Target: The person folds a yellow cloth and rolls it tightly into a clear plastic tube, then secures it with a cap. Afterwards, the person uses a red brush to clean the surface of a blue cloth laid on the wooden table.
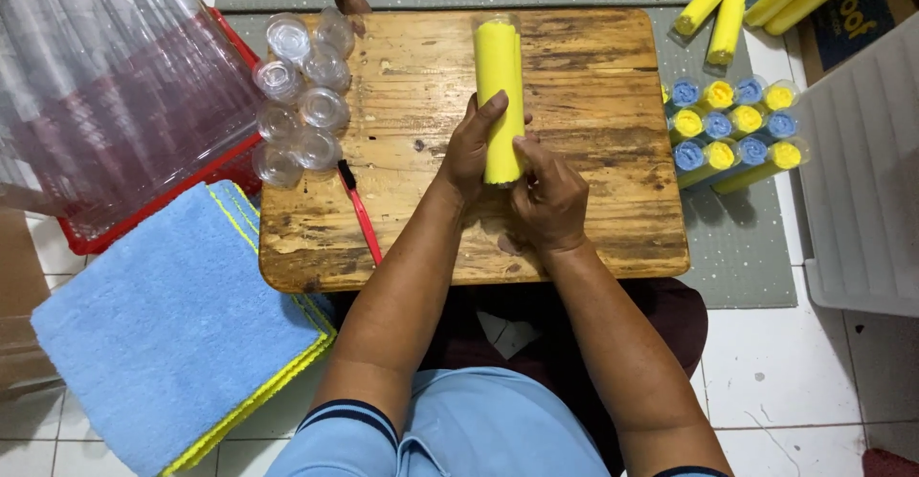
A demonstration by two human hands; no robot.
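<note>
Rolled yellow cloth (499, 94) lies lengthwise on the wooden board (593, 228), its near end clamped between both hands. Left hand (471, 152) wraps it from the left, thumb across the top; right hand (548, 199) pinches the end from below-right. Left of the grip: red-handled cutter (361, 211), beyond it clear plastic caps (302, 99) (clustered, upright). Right of the grip, off the board: packed yellow and blue rolls (732, 128). Nearer left: stacked blue cloths (168, 329).
</note>
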